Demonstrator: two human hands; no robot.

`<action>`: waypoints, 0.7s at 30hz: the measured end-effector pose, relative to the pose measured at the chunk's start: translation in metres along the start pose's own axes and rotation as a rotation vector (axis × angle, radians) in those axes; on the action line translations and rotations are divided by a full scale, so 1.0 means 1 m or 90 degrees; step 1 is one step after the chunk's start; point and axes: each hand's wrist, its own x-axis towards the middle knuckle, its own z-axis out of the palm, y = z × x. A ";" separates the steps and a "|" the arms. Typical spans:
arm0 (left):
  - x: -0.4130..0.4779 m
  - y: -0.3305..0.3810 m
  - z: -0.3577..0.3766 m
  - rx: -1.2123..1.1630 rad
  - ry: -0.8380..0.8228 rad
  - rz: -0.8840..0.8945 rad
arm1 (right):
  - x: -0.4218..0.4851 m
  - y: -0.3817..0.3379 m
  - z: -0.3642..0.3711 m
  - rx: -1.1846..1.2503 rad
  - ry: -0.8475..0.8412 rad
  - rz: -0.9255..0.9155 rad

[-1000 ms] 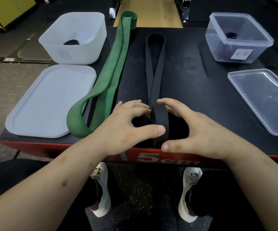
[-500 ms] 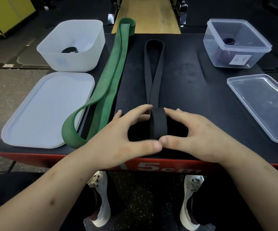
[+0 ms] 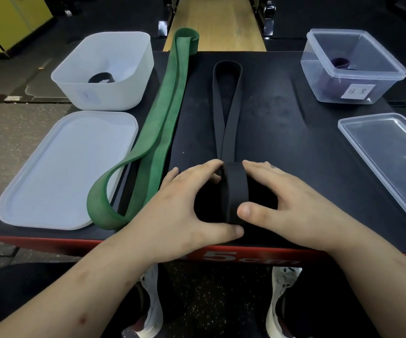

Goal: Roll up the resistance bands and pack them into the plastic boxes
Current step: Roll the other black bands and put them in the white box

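A black resistance band [image 3: 227,111] lies lengthwise on the black platform [image 3: 282,132], its near end wound into a roll [image 3: 235,191]. My left hand [image 3: 177,206] grips the roll from the left, thumb under its near side. From the right, my right hand [image 3: 282,198] grips the same roll, thumb on its front. A long green band [image 3: 165,118] lies flat to the left, its near end looping up. A white box [image 3: 128,76] at the back left holds a dark rolled band [image 3: 101,78]. A clear box [image 3: 358,76] at the back right holds a purple roll [image 3: 340,62].
A white lid [image 3: 58,172] lies at the front left and a clear lid [image 3: 389,154] at the right edge. The platform's red front edge [image 3: 246,254] runs just below my hands. A wooden bench [image 3: 214,23] extends beyond the platform. My shoes [image 3: 148,301] stand on the floor below.
The roll has advanced away from me along the black band and grown thicker. Both hands moved forward with it, and the flat stretch of band is shorter.
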 end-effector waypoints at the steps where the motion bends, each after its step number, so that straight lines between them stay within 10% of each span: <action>1: 0.001 -0.001 0.000 -0.002 0.001 -0.003 | 0.000 0.001 -0.001 -0.010 -0.005 -0.003; 21: 0.000 -0.003 -0.003 -0.029 -0.084 0.012 | -0.013 -0.004 -0.003 -0.030 -0.075 0.022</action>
